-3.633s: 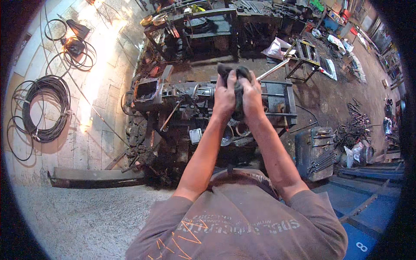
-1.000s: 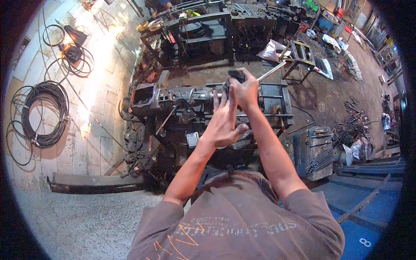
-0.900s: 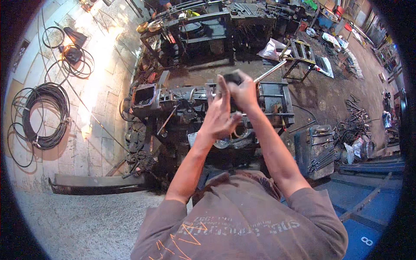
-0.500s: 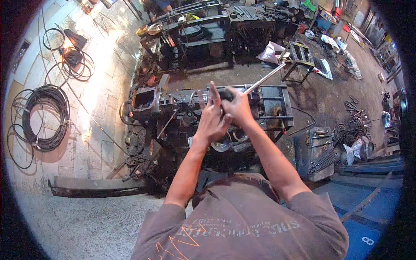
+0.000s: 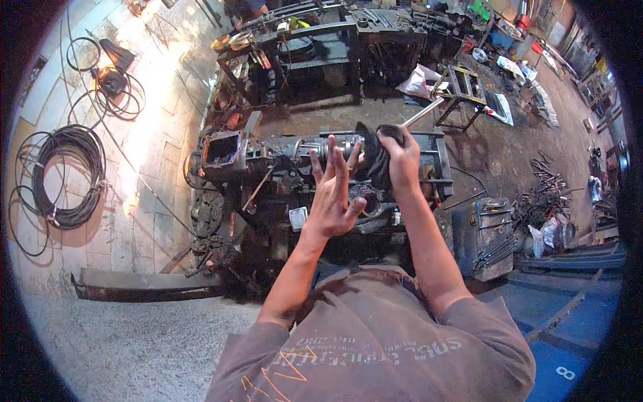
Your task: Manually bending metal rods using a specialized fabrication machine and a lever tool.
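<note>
1. Left hand [image 5: 337, 204]: fingers spread wide, thumb out, nothing in its grip. Fingertips just beside the cloth; can't tell if they touch.
2. Right hand [image 5: 404, 167]: fingers curled around the dark cloth [image 5: 380, 159], bunched at the top. Cloth hangs between the two hands, mostly to the left of the right one.
3. Below both hands: greasy machine [image 5: 258, 151], running left and right of them. Open-topped box [image 5: 222, 149] at its end, left of the left hand.
4. Small white tray [image 5: 298, 218]: just left of the left wrist.
5. Silver rod [image 5: 423, 112]: slants up and right from behind the right hand; lower end hidden.
6. Right of the right forearm: scuffed case [image 5: 494, 231], thin rods lying on it.
7. Far left of the hands: black cable coil [image 5: 99, 175], on pale floor.
</note>
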`<action>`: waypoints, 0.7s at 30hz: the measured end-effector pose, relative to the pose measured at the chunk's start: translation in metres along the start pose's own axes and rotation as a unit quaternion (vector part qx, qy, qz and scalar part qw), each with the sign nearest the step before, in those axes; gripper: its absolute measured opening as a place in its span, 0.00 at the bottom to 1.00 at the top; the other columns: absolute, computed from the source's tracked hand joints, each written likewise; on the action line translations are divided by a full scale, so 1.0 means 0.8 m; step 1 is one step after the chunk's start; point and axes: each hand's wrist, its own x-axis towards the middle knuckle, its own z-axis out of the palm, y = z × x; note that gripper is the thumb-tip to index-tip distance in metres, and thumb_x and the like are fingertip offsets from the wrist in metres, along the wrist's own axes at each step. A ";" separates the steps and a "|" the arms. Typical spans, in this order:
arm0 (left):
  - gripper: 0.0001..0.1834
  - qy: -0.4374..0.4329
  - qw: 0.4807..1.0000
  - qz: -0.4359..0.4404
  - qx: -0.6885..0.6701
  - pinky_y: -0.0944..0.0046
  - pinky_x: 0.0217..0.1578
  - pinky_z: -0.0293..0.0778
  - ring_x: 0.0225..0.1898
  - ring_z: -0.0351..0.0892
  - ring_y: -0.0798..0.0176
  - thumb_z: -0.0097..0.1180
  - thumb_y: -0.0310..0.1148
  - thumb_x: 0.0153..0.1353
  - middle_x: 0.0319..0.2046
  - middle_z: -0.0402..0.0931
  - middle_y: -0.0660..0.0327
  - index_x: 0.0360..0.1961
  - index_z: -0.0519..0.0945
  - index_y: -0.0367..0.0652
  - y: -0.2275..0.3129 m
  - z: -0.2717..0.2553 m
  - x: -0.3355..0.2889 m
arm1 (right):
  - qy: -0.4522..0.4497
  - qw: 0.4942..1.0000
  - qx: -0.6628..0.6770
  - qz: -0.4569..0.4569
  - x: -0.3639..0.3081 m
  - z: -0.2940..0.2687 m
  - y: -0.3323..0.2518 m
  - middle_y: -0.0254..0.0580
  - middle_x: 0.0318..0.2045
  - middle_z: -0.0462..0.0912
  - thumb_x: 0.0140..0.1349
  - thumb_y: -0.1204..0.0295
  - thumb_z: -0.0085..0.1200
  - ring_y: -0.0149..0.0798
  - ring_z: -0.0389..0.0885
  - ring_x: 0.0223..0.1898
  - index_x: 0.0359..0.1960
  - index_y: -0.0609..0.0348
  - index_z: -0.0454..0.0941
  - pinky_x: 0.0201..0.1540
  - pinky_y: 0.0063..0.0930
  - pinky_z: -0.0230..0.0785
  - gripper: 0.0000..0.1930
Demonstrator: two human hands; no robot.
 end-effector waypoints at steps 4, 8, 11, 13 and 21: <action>0.51 0.004 0.999 -0.005 -0.033 0.40 0.66 0.17 0.72 0.38 0.41 0.27 0.68 0.62 0.69 0.50 0.43 0.71 0.27 0.42 0.016 0.005 0.010 | -0.074 0.913 -0.324 -0.237 -0.044 0.018 -0.005 0.50 0.31 0.82 0.49 0.80 0.57 0.47 0.82 0.35 0.35 0.63 0.80 0.40 0.33 0.74 0.09; 0.54 -0.034 0.988 0.046 -0.142 0.41 0.68 0.30 0.69 0.49 0.34 0.32 0.70 0.60 0.66 0.50 0.32 0.71 0.26 0.44 0.023 0.007 -0.001 | -0.010 0.957 -0.280 -0.072 0.012 -0.018 0.048 0.45 0.32 0.83 0.53 0.78 0.53 0.39 0.81 0.33 0.34 0.64 0.79 0.41 0.31 0.72 0.08; 0.57 0.052 0.946 -0.006 -0.320 0.43 0.66 0.44 0.69 0.51 0.38 0.34 0.74 0.57 0.70 0.41 0.38 0.69 0.19 0.52 0.039 0.016 0.005 | 0.060 0.994 -0.082 -0.028 0.020 -0.033 0.039 0.38 0.30 0.82 0.57 0.79 0.51 0.28 0.77 0.32 0.35 0.65 0.79 0.39 0.22 0.69 0.07; 0.59 0.093 0.904 -0.113 -0.401 0.46 0.66 0.47 0.71 0.45 0.41 0.33 0.76 0.55 0.72 0.28 0.44 0.66 0.12 0.54 0.040 0.010 0.003 | 0.007 0.995 -0.092 -0.040 -0.003 -0.006 -0.008 0.41 0.30 0.82 0.56 0.79 0.51 0.32 0.78 0.33 0.36 0.65 0.79 0.39 0.24 0.70 0.07; 0.58 0.055 0.953 -0.113 -0.275 0.50 0.66 0.49 0.70 0.44 0.39 0.20 0.80 0.51 0.72 0.27 0.44 0.68 0.16 0.52 0.057 -0.010 0.039 | -0.109 0.938 -0.260 -0.200 -0.071 0.029 -0.004 0.55 0.34 0.79 0.47 0.82 0.52 0.53 0.80 0.37 0.35 0.63 0.78 0.43 0.40 0.72 0.12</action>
